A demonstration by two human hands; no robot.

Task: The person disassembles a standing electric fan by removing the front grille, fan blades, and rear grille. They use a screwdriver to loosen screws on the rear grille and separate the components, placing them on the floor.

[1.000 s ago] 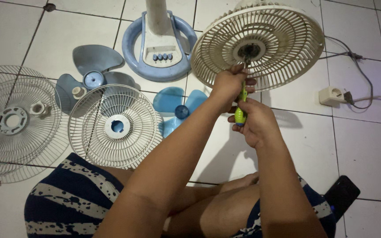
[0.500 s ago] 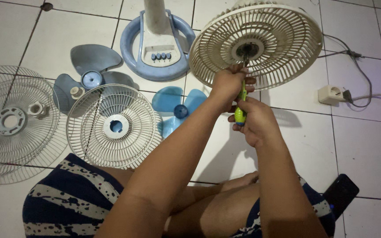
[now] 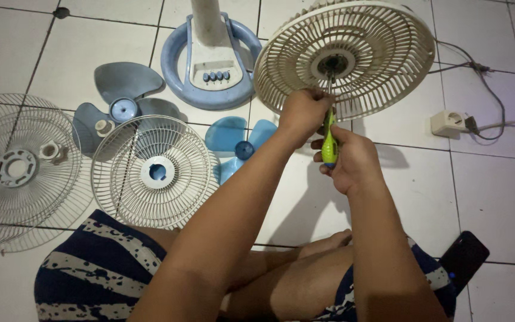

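Observation:
A cream plastic fan guard point(image 3: 382, 53) stands tilted toward me at the top right, with a dark hub point(image 3: 332, 63) at its centre. My right hand point(image 3: 353, 160) grips the green handle of a screwdriver point(image 3: 328, 142). The shaft points up at the hub. My left hand point(image 3: 304, 111) is closed around the upper part of the screwdriver, just below the hub, with its fingers touching the guard's lower ribs.
On the tiled floor lie two wire fan grilles point(image 3: 155, 172) point(image 3: 16, 170), a grey-blue blade point(image 3: 123, 95), a brighter blue blade point(image 3: 236, 143) and a blue fan base point(image 3: 210, 65). A white socket block with cable point(image 3: 448, 123) sits right; a dark phone point(image 3: 463, 255) lies by my knee.
Both hands and the screwdriver have shifted slightly; the handle now shows more fully in my right hand. The view has drifted a little.

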